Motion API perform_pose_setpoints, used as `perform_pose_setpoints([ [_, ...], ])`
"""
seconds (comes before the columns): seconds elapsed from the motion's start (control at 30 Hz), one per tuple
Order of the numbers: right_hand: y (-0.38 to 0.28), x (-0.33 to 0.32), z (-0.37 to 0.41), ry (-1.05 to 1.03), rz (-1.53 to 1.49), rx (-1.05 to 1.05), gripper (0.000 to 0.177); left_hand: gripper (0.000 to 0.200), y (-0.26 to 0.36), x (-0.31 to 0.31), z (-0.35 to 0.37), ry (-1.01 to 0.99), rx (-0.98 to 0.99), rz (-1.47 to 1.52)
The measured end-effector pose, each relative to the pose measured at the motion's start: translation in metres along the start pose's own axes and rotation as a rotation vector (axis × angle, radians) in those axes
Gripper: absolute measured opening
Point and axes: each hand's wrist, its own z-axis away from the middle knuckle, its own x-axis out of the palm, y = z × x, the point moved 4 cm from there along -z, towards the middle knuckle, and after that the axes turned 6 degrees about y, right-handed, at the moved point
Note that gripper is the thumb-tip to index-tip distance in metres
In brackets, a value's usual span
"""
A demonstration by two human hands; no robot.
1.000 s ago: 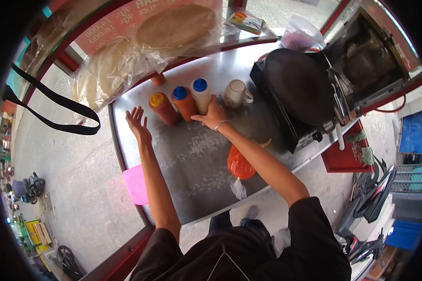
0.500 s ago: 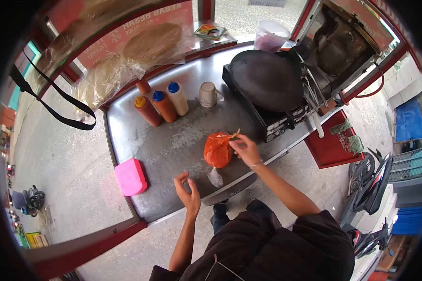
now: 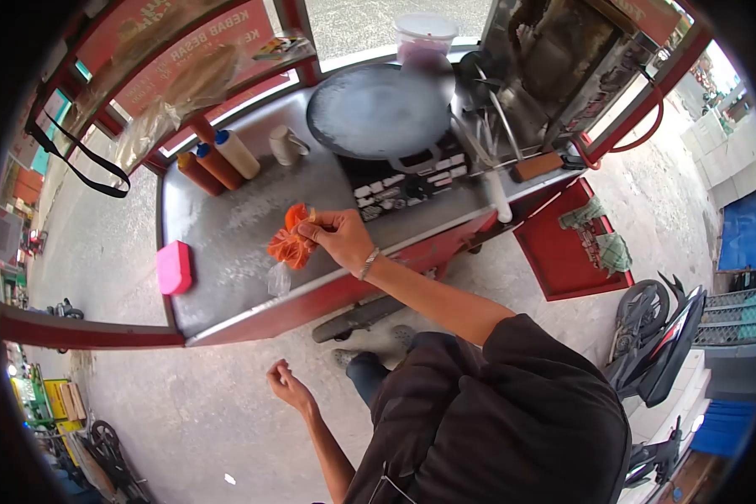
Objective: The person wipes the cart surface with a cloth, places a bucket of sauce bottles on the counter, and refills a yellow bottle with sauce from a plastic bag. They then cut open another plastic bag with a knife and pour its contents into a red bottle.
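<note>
My right hand pinches the top of an orange plastic bag over the metal counter. Below the bag, near the counter's front edge, lies a small clear plastic bag. My left hand hangs low in front of the counter, away from everything, its fingers loosely curled; whether it is empty cannot be made out for certain. Behind the orange bag stand sauce bottles and a light mug. A pink box sits at the counter's left end.
A large round dark pan rests on the stove at the back. Tongs and a knife lie to its right. Behind is a lidded tub. A red tray with cloths juts out at the right.
The view has shifted right. My right hand has closed on the orange bag's top, and the bag looks more crumpled. My left hand has dropped from above the counter and its fingers have curled in.
</note>
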Motion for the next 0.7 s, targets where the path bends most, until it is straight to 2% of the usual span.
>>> perform_pose_setpoints([
  [0.03, -0.025, -0.015, 0.012, -0.006, 0.003, 0.008, 0.021, 0.019, -0.005, 0.003, 0.026, -0.01, -0.054, -0.011],
  [0.1, -0.066, -0.056, 0.035, -0.183, 0.029, 0.114, 0.024, 0.018, 0.007, 0.014, 0.077, -0.038, -0.09, -0.013],
  [0.13, -0.078, -0.081, 0.048, -0.192, 0.027, 0.118, 0.024, 0.017, 0.013, 0.023, 0.098, -0.106, -0.109, 0.009],
  [0.17, -0.083, -0.107, 0.06, -0.24, 0.025, 0.237, 0.024, 0.017, 0.018, 0.033, 0.118, -0.175, -0.124, 0.034],
  [0.2, -0.088, -0.133, 0.072, -0.288, 0.027, 0.353, 0.025, 0.021, 0.026, 0.042, 0.135, -0.218, -0.115, 0.047],
  [0.27, -0.084, -0.188, 0.103, -0.244, 0.051, 0.582, 0.025, 0.02, 0.036, 0.059, 0.162, -0.236, -0.092, 0.066],
  [0.33, -0.051, -0.255, 0.13, -0.231, 0.174, 0.617, 0.025, 0.019, 0.047, 0.075, 0.188, -0.248, -0.081, 0.082],
  [0.4, -0.036, -0.321, 0.163, -0.112, 0.271, 0.778, 0.025, 0.016, 0.062, 0.09, 0.217, -0.272, -0.048, -0.009],
  [0.53, 0.015, -0.474, 0.196, 0.005, 0.395, 0.865, 0.026, 0.013, 0.082, 0.122, 0.273, -0.283, -0.02, -0.08],
  [0.6, 0.031, -0.537, 0.201, 0.17, 0.328, 0.851, 0.024, 0.011, 0.089, 0.137, 0.299, -0.324, 0.098, -0.132],
  [0.63, 0.039, -0.565, 0.195, 0.166, 0.325, 0.856, 0.024, 0.011, 0.101, 0.145, 0.306, -0.321, 0.097, -0.138],
  [0.7, 0.058, -0.614, 0.182, 0.309, 0.098, 0.886, 0.02, 0.012, 0.135, 0.164, 0.313, -0.371, 0.131, -0.159],
])
